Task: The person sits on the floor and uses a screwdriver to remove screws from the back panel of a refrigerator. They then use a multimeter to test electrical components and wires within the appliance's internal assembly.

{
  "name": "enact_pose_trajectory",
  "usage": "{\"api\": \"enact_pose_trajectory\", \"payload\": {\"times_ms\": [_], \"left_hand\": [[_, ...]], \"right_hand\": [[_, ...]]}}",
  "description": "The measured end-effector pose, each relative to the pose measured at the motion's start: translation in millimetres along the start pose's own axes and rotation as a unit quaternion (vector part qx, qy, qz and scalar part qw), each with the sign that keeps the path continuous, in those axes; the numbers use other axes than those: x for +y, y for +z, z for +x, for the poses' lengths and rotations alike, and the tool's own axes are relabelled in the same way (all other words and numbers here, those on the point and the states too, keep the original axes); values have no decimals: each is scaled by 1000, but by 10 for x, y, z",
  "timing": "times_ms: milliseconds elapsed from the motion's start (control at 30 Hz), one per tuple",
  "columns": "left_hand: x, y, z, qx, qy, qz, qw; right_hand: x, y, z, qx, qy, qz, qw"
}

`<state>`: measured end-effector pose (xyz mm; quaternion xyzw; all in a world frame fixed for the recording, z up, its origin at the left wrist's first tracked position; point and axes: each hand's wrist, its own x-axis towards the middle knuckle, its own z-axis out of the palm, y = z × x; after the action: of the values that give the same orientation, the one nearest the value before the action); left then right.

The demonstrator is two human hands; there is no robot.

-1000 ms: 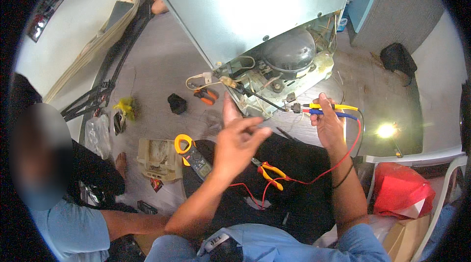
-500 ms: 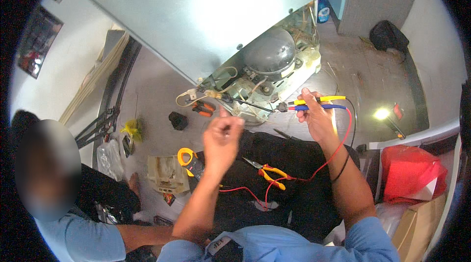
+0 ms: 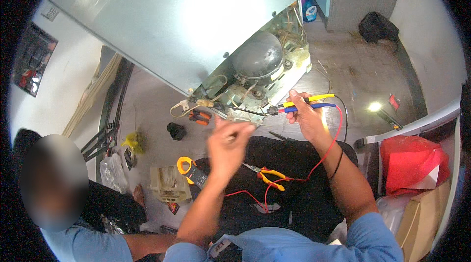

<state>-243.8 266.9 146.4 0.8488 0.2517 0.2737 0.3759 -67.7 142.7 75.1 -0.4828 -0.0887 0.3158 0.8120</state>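
My right hand is closed round two test probes, a yellow one and a blue one. Their tips meet a black plug at the end of a black cord. Beside that cord, above my lap, is my left hand, its fingers partly curled and smeared by motion. A red lead runs from the blue probe, and a black lead from the yellow one. On my lap lie pliers with yellow-and-red handles. A yellow-and-black clamp meter rests at its left side.
A tilted fridge exposes its black compressor ahead. Another person's blue sleeve is at the left. Orange-handled pliers, a black box-like part, a cream tray and a lit torch lie on the floor.
The view has shifted a little, so most things sit further left. My left hand has moved right, nearer the cord. The right hand still holds the probes at the plug.
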Motion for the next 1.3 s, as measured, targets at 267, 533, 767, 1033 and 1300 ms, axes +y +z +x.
{"api": "enact_pose_trajectory", "payload": {"times_ms": [267,533,767,1033,1300], "left_hand": [[-966,-2275,617,368,-171,-173,897],[-3496,-3490,669,51,-328,570,752],[-1927,-2398,525,-256,-296,575,719],[190,-734,-68,-172,-14,76,982],[-385,207,561,-258,-46,-138,955]], "right_hand": [[9,26,1,17,-1,0,1000],[-10,65,28,5,11,-8,1000],[-87,6,-43,18,20,-29,999],[-40,115,-71,-26,-3,-75,997],[-114,101,-67,-53,-2,-109,993]]}}
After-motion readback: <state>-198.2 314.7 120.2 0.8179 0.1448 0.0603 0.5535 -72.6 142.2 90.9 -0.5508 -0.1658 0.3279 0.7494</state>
